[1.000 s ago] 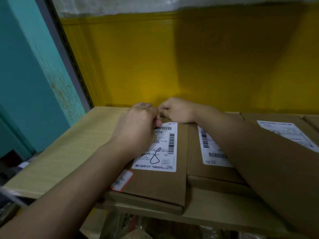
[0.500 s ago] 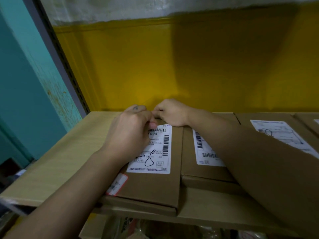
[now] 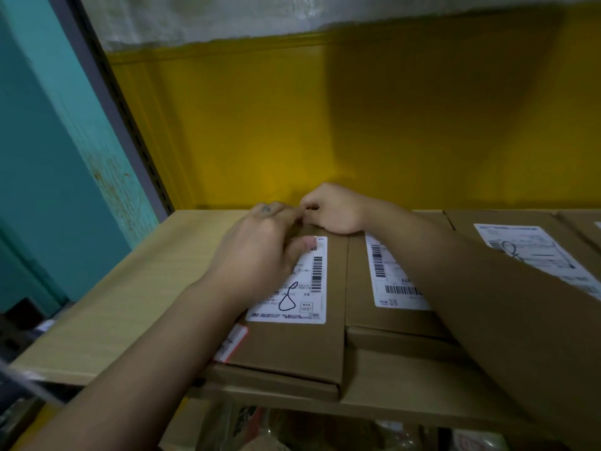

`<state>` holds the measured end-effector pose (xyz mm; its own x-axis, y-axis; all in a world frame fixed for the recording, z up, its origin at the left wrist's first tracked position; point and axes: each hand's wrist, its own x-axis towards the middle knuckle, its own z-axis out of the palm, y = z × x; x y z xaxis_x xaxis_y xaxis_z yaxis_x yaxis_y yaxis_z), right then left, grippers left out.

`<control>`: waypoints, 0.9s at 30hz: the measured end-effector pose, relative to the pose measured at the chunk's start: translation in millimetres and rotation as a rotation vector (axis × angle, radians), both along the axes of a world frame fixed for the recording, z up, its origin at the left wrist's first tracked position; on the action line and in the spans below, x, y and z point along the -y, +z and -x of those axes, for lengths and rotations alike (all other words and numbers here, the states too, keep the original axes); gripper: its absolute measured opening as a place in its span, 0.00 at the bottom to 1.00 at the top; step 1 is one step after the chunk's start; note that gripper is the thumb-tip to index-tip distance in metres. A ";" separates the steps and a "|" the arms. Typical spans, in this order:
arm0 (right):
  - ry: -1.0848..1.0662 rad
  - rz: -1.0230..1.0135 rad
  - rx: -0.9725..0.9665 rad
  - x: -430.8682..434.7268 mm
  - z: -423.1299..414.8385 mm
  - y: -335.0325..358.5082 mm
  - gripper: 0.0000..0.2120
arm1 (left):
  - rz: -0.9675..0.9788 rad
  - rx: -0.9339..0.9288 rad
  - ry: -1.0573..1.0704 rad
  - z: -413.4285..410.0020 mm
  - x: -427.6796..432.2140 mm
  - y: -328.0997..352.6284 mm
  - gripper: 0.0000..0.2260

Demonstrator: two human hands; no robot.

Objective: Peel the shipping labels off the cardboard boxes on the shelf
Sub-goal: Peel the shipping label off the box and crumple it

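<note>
On the shelf (image 3: pixel 113 288) the nearest cardboard box (image 3: pixel 292 349) lies flat, with its shipping label (image 3: pixel 302 288) on top. The left hand (image 3: pixel 260 255) pinches the label's far corner, fingers curled. Just behind it, the right hand (image 3: pixel 335 209) curls its fingers at the box's far edge; I cannot tell whether it grips anything.

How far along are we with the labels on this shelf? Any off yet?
Done: nothing visible. The leftmost label, middle label and right label all lie flat where they show.
In hand: the left hand and right hand are at the leftmost label's far edge. Whether a corner has lifted is hidden under the fingers.
Left: all three labels.
</note>
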<state>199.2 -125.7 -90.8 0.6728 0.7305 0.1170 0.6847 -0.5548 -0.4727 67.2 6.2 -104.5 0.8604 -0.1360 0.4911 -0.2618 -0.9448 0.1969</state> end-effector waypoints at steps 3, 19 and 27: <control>0.006 0.004 0.020 -1.5 -0.8 -2.2 0.14 | 0.017 -0.054 0.011 -2.9 1.9 0.4 0.18; -0.064 0.095 0.174 -9.8 -4.0 -9.0 0.18 | -0.025 0.033 0.006 -5.7 3.3 -1.0 0.07; -0.051 0.098 0.181 -9.0 -4.6 -8.2 0.21 | -0.038 0.122 -0.071 -5.1 2.0 -1.2 0.06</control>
